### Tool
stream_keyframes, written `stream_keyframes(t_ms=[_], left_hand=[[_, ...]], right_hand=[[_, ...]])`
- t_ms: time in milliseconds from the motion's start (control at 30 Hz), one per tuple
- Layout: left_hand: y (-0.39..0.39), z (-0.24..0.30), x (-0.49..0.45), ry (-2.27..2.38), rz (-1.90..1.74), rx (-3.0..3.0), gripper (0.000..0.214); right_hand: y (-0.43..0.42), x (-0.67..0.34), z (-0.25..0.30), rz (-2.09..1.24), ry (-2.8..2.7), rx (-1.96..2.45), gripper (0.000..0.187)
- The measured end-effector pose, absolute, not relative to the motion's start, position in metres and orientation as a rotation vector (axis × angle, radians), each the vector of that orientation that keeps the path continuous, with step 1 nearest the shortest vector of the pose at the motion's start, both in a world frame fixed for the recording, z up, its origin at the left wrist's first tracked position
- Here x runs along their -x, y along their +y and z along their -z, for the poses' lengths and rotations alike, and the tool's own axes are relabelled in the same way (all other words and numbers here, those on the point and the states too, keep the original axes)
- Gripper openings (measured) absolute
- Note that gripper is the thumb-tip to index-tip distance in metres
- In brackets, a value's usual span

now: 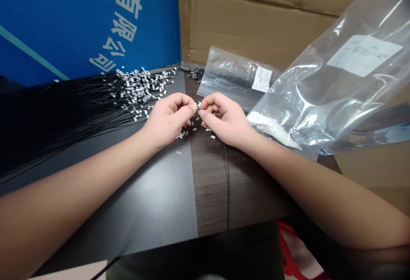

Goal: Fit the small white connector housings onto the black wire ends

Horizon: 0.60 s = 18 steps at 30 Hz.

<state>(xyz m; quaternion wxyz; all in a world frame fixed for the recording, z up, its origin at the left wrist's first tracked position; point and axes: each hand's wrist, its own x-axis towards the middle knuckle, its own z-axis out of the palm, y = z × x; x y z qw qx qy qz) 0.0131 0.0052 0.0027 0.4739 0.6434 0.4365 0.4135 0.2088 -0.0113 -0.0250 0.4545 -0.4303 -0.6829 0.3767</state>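
Note:
My left hand point(171, 117) and my right hand point(224, 119) meet fingertip to fingertip over the tabletop, both in a pinch. A thin black wire point(228, 181) comes out below my right hand and runs down to the table's front edge; my right fingers are closed on its upper end. What my left thumb and forefinger pinch is tiny and mostly hidden. Under and between the hands lie small loose white sleeves point(213, 137). Left of my left hand is a big bundle of black wires point(64, 109) with white pieces point(141, 87) on their ends.
A large clear bag point(314, 83) with small white pieces point(272, 128) spilling at its mouth lies right of my hands. Behind is a smaller labelled bag point(230, 72). A blue panel point(80, 15) and a cardboard box point(256, 19) wall off the back of the table point(153, 203).

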Motion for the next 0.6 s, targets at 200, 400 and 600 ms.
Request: stream_keyframes(t_ms=[200, 400, 600], left_hand=[[0.0049, -0.004, -0.0134, 1.079, -1.005, -1.578, 0.014], [0.0045, -0.0039, -0.0137, 1.077, -1.013, -1.566, 0.013], [0.005, -0.0034, -0.013, 1.058, -1.007, -1.562, 0.011]], right_hand=[[-0.0106, -0.209, 0.0256, -0.928, -1.684, 1.065, 0.004], [-0.0111, -0.209, 0.0259, -0.924, -1.685, 1.063, 0.004], [-0.0112, -0.2088, 0.0249, -0.912, -1.694, 1.067, 0.003]])
